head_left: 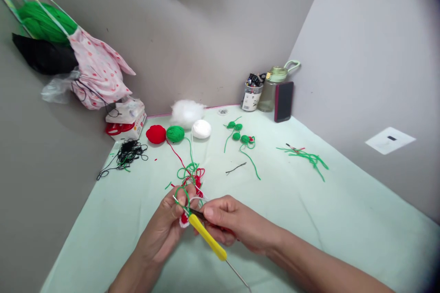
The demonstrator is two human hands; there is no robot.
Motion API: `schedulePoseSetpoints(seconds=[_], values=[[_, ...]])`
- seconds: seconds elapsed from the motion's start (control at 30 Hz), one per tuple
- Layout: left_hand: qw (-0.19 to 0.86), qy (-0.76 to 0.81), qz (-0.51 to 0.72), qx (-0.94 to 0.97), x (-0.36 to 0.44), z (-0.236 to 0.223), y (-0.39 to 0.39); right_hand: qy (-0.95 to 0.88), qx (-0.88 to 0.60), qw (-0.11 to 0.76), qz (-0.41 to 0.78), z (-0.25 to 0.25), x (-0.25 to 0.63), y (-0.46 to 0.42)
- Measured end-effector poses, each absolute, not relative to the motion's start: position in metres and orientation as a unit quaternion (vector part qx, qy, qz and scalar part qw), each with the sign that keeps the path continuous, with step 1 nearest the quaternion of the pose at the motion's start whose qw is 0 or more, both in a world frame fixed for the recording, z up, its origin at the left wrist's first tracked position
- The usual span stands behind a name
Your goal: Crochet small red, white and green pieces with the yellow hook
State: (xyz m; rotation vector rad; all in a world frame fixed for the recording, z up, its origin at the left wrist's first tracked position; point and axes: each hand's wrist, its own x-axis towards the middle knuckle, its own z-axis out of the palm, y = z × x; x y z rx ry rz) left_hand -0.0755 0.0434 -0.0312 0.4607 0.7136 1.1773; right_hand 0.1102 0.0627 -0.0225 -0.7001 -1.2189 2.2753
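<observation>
My left hand (167, 219) is closed, pinching a small red and white crochet piece (184, 220) with a green yarn loop (181, 194) standing up from it. A crochet hook (208, 238) with a yellow grip lies slantwise in front of both hands. One metal end of it reaches the green loop at my left fingertips, the other points down to the right. My right hand (230, 219) is closed on what look like scissors (196, 213). Their dark blades touch or nearly touch the crochet piece, and my fingers hide most of the red handles.
Red (156, 134), green (175, 134) and white yarn balls (201, 129) sit behind tangled strands. White stuffing (187, 113) lies by the wall. Black yarn (130, 152) is left; green crochet pieces (237, 131) and cut strands (311, 158) are right. A phone (283, 101) leans beside a bottle (268, 96).
</observation>
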Motion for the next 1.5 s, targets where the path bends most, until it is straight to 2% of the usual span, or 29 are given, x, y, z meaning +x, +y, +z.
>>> schedulePoseSetpoints(seconds=[1.5], values=[[0.752, 0.315, 0.527, 0.239, -0.0781, -0.0276, 0.0432, -0.431, -0.230, 0.252, 0.835, -0.0261, 0.1090, 0.0620]])
